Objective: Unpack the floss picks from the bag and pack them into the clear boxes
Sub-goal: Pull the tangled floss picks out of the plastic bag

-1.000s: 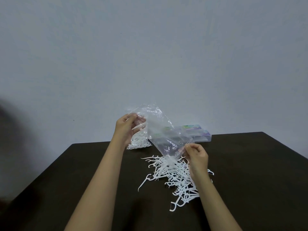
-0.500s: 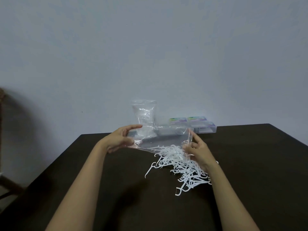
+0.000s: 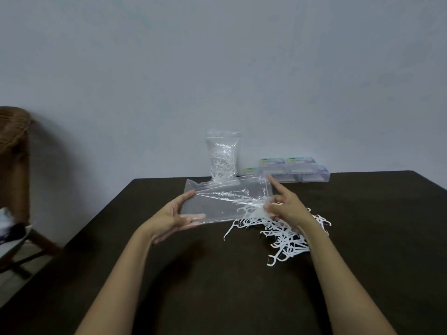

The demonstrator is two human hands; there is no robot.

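Observation:
An emptied clear plastic bag (image 3: 227,201) is stretched flat above the dark table (image 3: 217,286). My left hand (image 3: 171,218) holds its left end between thumb and fingers. My right hand (image 3: 285,209) pinches its right end, index finger pointing up. A heap of white floss picks (image 3: 285,235) lies on the table under and beside my right hand. A second clear bag (image 3: 221,157) with floss picks in it stands upright against the wall. Several clear boxes (image 3: 294,171) with coloured labels sit at the table's back edge.
A brown wicker chair (image 3: 14,153) stands off the table's left side, with something pale on its seat. A plain grey wall rises directly behind the table. The table's near half is bare dark surface.
The bag went from tilted, mouth down over the heap, to stretched flat and horizontal. My left hand dropped lower and left; my view swung left, bringing the chair in.

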